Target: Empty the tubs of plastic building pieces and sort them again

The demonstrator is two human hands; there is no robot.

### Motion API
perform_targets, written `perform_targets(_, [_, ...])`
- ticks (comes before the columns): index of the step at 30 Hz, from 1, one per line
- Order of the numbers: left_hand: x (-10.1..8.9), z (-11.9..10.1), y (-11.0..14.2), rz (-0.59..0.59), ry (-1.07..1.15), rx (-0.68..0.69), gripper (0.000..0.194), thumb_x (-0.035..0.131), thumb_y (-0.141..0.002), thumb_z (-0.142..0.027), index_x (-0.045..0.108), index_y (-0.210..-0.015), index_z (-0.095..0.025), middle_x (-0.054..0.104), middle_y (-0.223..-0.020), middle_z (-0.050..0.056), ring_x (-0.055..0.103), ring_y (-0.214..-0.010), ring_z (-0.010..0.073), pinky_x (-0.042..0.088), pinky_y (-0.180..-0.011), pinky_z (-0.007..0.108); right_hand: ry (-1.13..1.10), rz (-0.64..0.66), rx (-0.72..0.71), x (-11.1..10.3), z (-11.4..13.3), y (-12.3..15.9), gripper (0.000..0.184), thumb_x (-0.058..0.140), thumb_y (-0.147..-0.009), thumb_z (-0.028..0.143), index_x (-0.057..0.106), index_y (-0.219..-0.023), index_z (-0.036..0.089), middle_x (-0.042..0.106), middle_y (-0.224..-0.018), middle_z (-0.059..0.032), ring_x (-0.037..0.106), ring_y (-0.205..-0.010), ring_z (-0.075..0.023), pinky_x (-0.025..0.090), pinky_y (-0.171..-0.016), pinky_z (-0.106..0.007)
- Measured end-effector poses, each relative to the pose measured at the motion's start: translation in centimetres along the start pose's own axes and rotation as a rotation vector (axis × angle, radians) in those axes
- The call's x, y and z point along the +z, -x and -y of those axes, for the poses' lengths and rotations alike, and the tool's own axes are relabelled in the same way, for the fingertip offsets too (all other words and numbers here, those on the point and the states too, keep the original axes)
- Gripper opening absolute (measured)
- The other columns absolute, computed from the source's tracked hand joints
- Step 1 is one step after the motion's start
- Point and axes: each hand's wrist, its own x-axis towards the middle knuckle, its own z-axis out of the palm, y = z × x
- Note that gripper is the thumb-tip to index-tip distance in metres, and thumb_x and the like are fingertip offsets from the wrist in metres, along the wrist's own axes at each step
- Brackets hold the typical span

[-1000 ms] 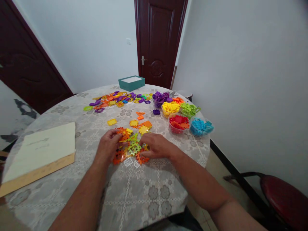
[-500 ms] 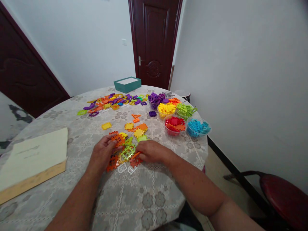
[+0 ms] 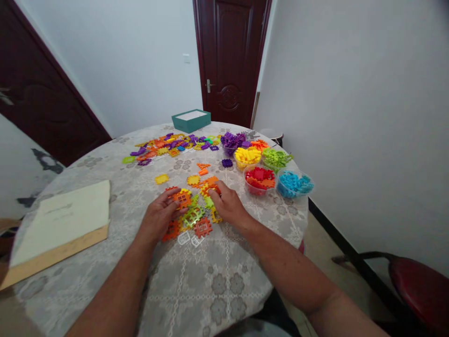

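Observation:
My left hand (image 3: 159, 216) has its fingers and thumb on an orange window-shaped interlocking plastic piece (image 3: 182, 200), held tilted above the near pile. My right hand (image 3: 229, 203) is just right of it, thumb and fingertips closed at an orange plastic piece, partly hidden by the fingers. Between and below the hands lie a lime-green openwork piece (image 3: 194, 216), an orange-red square piece (image 3: 203, 227) and yellow pieces. Two white window-frame pieces (image 3: 184, 238) rest nearest me on the tablecloth.
Clear bowls of red pieces (image 3: 259, 180), blue pieces (image 3: 293, 182), yellow pieces (image 3: 247, 156), green pieces (image 3: 276, 158) and purple pieces (image 3: 233, 140) stand at right. A mixed heap (image 3: 171, 146) and a teal box (image 3: 191, 122) are farther back. A paper sheet (image 3: 75, 215) lies left.
My right hand has moved away from me and slightly right, from the orange-red square piece to the orange and yellow pieces behind. My left hand keeps its hold. The view has shifted slightly.

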Motion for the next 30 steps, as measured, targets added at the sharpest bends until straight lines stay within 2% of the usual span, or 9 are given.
perform_targets(4, [0.1, 0.3, 0.1, 0.039, 0.122, -0.019, 0.054, 0.075, -0.079, -0.018, 0.070, -0.133, -0.022, 0.064, -0.100, 0.002, 0.072, -0.085, 0.0135, 0.069, -0.087, 0.035, -0.072, 0.017, -0.069, 0.6, -1.1, 0.2, 0.030, 0.043, -0.100, 0.025, 0.061, -0.124, 0.024, 0.072, -0.104, -0.0043, 0.066, -0.097, -0.0216, 0.052, -0.088, -0.032])
perform_targets(8, [0.2, 0.1, 0.3, 0.054, 0.176, -0.040, 0.057, 0.070, -0.077, -0.012, 0.070, -0.133, -0.020, 0.067, -0.117, 0.007, 0.073, -0.097, 0.0174, 0.069, -0.089, 0.037, -0.059, 0.048, -0.248, 1.2, -2.5, 0.0, 0.045, 0.040, -0.098, 0.018, 0.060, -0.138, 0.023, 0.066, -0.127, -0.0108, 0.062, -0.121, -0.0240, 0.050, -0.108, -0.041])
perform_targets(10, [0.0, -0.1, 0.4, 0.067, 0.201, -0.037, 0.058, 0.070, -0.078, -0.013, 0.068, -0.135, -0.019, 0.067, -0.120, 0.009, 0.073, -0.101, 0.0192, 0.068, -0.093, 0.040, -0.024, 0.062, -0.289, 1.4, -2.9, -0.1, 0.049, 0.041, -0.098, 0.018, 0.059, -0.144, 0.023, 0.063, -0.129, -0.0122, 0.060, -0.124, -0.0251, 0.049, -0.111, -0.043])
perform_targets(15, [-0.9, -0.7, 0.4, 0.057, 0.228, 0.002, 0.056, 0.071, -0.080, -0.018, 0.067, -0.136, -0.015, 0.069, -0.120, 0.012, 0.073, -0.107, 0.0237, 0.067, -0.095, 0.046, 0.017, 0.032, -0.273, 1.4, -3.0, 0.0, 0.055, 0.043, -0.101, 0.019, 0.050, -0.155, 0.025, 0.058, -0.132, -0.0127, 0.057, -0.127, -0.0268, 0.047, -0.115, -0.047])
perform_targets(20, [-0.7, -1.1, 1.0, 0.151, 0.241, -0.040, 0.050, 0.075, -0.086, -0.026, 0.068, -0.135, -0.015, 0.070, -0.117, 0.013, 0.072, -0.104, 0.0232, 0.066, -0.095, 0.048, 0.080, 0.009, -0.321, 1.6, -1.7, 0.8, 0.056, 0.039, -0.103, 0.020, 0.042, -0.159, 0.025, 0.052, -0.138, -0.0143, 0.055, -0.131, -0.0278, 0.050, -0.113, -0.047])
perform_targets(24, [1.3, -0.8, 2.0, 0.238, 0.215, -0.039, 0.045, 0.079, -0.086, -0.030, 0.072, -0.129, -0.019, 0.066, -0.131, 0.013, 0.069, -0.112, 0.0242, 0.067, -0.091, 0.042, 0.239, 0.091, -0.359, 2.6, 0.1, 2.2, 0.060, 0.040, -0.102, 0.019, 0.036, -0.163, 0.021, 0.049, -0.144, -0.0200, 0.060, -0.123, -0.0323, 0.060, -0.097, -0.047])
perform_targets(26, [2.3, -0.5, 2.5, 0.290, 0.191, -0.035, 0.047, 0.078, -0.086, -0.029, 0.071, -0.132, -0.021, 0.068, -0.130, 0.013, 0.071, -0.107, 0.0225, 0.066, -0.088, 0.039, 0.301, 0.143, -0.354, 2.9, 0.7, 2.9, 0.062, 0.042, -0.102, 0.020, 0.034, -0.163, 0.019, 0.049, -0.144, -0.0220, 0.064, -0.115, -0.0319, 0.062, -0.089, -0.045])
perform_targets(28, [2.9, -0.4, 2.6, 0.285, 0.150, -0.039, 0.049, 0.075, -0.086, -0.024, 0.070, -0.134, -0.022, 0.070, -0.126, 0.012, 0.073, -0.099, 0.0199, 0.066, -0.084, 0.037, 0.322, 0.174, -0.361, 2.9, 0.9, 3.2, 0.065, 0.045, -0.102, 0.021, 0.031, -0.165, 0.019, 0.050, -0.145, -0.0215, 0.066, -0.113, -0.0310, 0.063, -0.088, -0.045])
perform_targets(30, [2.5, -0.4, 2.3, 0.212, 0.141, -0.027, 0.049, 0.072, -0.084, -0.018, 0.070, -0.133, -0.021, 0.069, -0.125, 0.011, 0.072, -0.095, 0.0183, 0.067, -0.080, 0.035, 0.303, 0.170, -0.384, 2.7, 0.5, 3.0, 0.066, 0.049, -0.102, 0.026, 0.030, -0.165, 0.021, 0.050, -0.147, -0.0198, 0.064, -0.119, -0.0313, 0.062, -0.093, -0.046])
